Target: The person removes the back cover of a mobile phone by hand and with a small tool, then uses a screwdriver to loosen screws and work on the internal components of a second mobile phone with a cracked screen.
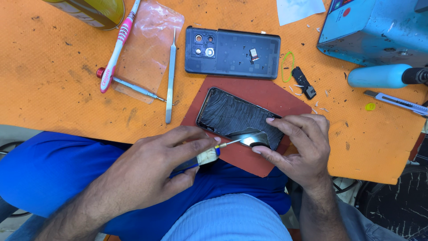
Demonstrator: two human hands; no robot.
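The fingers (203, 145) of the left hand (156, 172) were pressed together in a pinch around a thin blue-handled scraper tool (209, 155), its metal tip reaching under a shiny flap of film (255, 139) at the near end of a dismantled smartphone (238, 118). The right hand (301, 149) steadied that same end, its fingers (285, 126) partly spread, the index fingertip lying on the phone's edge and the thumb touching the lifted film from below. The phone lay tilted, its dark inner surface streaked with adhesive residue, on a dark red mat (267, 96) set on the orange desk (67, 89). Just beyond the mat rested a black phone back cover (232, 52), inner side up, with camera openings at its left end. To its right lay a green rubber band (287, 67) and a small black component (304, 83). Left of the cover were metal tweezers (170, 76), a red-capped precision screwdriver (129, 87), a pink-and-white toothbrush (118, 44) and a clear plastic sheet (149, 44), with a yellow can (91, 11) at the desk's far edge. At the far right stood a light blue machine (379, 31), with a pale blue tool handle (379, 76) and a utility knife (394, 102) near it. The person's blue garment (53, 174) filled the foreground below the desk.
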